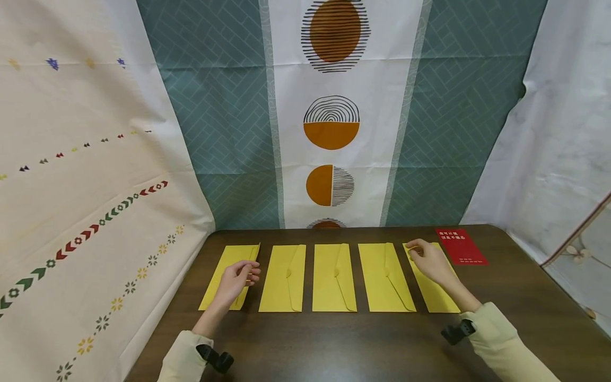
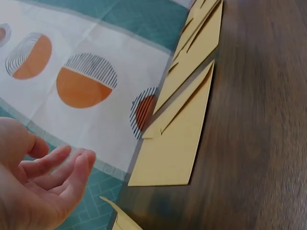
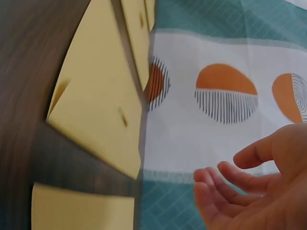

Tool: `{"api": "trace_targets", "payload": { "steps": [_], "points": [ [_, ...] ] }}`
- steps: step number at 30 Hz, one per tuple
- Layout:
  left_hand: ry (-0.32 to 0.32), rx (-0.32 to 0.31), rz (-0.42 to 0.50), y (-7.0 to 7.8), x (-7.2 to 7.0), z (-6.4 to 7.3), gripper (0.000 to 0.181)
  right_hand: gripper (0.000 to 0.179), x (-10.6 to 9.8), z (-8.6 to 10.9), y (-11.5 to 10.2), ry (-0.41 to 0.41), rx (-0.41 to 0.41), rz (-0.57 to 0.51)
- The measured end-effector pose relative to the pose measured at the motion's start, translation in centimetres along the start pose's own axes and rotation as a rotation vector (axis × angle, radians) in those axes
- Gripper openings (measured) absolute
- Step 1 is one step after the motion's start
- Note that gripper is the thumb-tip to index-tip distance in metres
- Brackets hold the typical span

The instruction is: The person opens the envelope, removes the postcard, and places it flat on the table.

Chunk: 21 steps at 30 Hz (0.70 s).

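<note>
Nearest, below my hands, is the brown tabletop (image 1: 329, 350); a small black device (image 1: 214, 358) sits at my left wrist, its twin (image 1: 459, 332) at my right. My left hand (image 1: 237, 278) is over the leftmost envelope (image 1: 234, 253), fingers loosely bent and grasping nothing; a flap corner lifts slightly beyond my fingertips. My right hand (image 1: 429, 261) is poised at the far end of the rightmost envelope (image 1: 436, 295), likewise empty, fingers half curled; whether a fingertip touches the paper I cannot tell. Between my hands lie three yellow envelopes (image 1: 326, 292), spaced apart in a row. Just beyond my right hand, to its right, lies a red card (image 1: 460, 248). Farthest, past both hands, hangs a patterned cloth (image 1: 291, 143). I judge the step to be arranging the row; the next move would call for a light fingertip touch on an end envelope, its neighbour undisturbed.
</note>
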State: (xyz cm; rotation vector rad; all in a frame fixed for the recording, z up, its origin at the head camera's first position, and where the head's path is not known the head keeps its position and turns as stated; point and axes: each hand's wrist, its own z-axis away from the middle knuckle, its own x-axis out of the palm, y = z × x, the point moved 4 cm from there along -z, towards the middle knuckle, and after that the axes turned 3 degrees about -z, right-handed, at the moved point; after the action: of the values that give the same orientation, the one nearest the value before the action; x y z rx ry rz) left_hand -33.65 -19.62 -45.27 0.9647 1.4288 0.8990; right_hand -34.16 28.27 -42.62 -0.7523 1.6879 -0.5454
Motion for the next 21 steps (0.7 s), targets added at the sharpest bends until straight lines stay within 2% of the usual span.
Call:
{"api": "trace_targets", "payload": {
  "steps": [5, 8, 15, 21],
  "points": [
    [-0.107, -0.018, 0.029, 0.3, 0.9, 0.0, 0.032, 0.028, 0.8, 0.3, -1.3, -0.094, 0.041, -0.056],
    [-0.159, -0.024, 0.026, 0.5, 1.5, 0.2, 0.034, 0.028, 1.3, 0.5, -1.9, -0.123, 0.052, -0.057],
    [-0.126, -0.017, -0.051, 0.9, 2.5, 0.4, 0.032, 0.029, 2.7, 0.9, -2.5, -0.163, 0.066, -0.132],
    [-0.143, -0.025, -0.140, 1.1, 3.2, 0.4, 0.036, 0.027, 4.0, 0.4, -3.1, -0.215, 0.078, -0.163]
  ]
}}
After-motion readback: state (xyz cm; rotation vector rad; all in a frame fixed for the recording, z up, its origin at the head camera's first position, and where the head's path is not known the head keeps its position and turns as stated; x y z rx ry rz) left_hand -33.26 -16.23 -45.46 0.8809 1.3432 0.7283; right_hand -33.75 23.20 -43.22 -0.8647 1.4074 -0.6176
